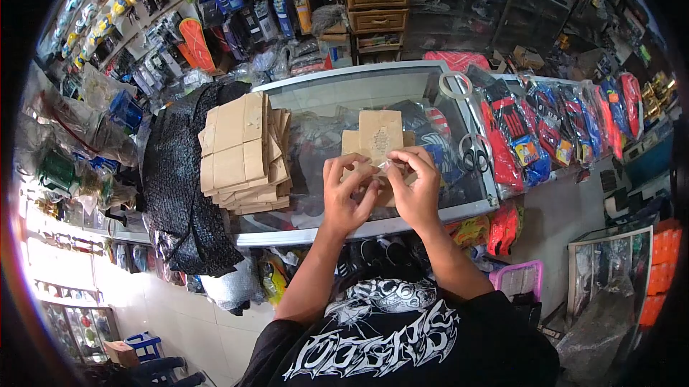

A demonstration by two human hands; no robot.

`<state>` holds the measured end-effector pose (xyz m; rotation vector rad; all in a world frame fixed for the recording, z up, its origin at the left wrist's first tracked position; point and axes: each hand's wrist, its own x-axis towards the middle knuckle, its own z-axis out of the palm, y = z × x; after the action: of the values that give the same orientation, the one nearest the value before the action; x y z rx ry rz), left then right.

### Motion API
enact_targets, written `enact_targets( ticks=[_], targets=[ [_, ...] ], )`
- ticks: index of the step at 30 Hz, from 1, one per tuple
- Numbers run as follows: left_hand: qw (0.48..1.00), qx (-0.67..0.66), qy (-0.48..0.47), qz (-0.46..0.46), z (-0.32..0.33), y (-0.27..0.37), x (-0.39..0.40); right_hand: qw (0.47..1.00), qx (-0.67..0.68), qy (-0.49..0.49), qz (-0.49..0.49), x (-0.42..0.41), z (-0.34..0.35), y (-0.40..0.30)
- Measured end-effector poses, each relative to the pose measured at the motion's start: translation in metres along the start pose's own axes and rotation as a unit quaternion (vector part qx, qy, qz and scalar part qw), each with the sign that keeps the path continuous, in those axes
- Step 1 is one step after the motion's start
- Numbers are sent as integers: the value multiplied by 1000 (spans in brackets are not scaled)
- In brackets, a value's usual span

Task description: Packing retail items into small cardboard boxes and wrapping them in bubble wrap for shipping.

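Observation:
My left hand [347, 193] and my right hand [417, 185] meet above an unfolded brown cardboard box blank [380, 129] on the glass-topped display counter [323, 88]. Between the fingertips is a small clear strip [383, 165], which looks like adhesive tape. Both hands pinch it, thumbs against fingers. The blank lies flat, with a rough, marked patch near its middle; my hands hide its lower part. To the left rises an uneven stack of folded cardboard [237, 145].
Black bubble wrap [183, 182] drapes over the counter's left end. Toward the right lie black-handled scissors [476, 153] and a roll of tape [456, 85]. Bagged goalkeeper-style gloves [517, 134] cover the adjoining counter. A pink plastic basket [519, 279] stands below, near my right elbow.

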<state>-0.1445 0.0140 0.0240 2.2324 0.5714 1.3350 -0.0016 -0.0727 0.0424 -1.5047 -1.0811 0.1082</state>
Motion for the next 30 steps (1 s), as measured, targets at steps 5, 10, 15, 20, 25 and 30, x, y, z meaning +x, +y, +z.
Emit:
enact_targets(
  ticks=[5, 10, 15, 20, 25, 30],
  targets=[
    [1000, 1, -2, -7, 0, 1, 0, 999, 21, 7, 28, 6, 4, 0],
    [1000, 1, -15, -12, 0, -2, -2, 998, 25, 40, 28, 1, 14, 3],
    [1000, -12, -11, -13, 0, -2, -2, 998, 1, 64, -22, -6, 24, 13],
    [999, -36, -12, -31, 1, -3, -4, 992, -13, 105, -61, -6, 36, 32],
    [999, -42, -6, -23, 1, -4, -3, 996, 27, 82, -35, -5, 33, 23],
    [998, -49, 2, -26, 3, -9, -5, 996, 54, 63, -31, -7, 33, 29]
  ],
)
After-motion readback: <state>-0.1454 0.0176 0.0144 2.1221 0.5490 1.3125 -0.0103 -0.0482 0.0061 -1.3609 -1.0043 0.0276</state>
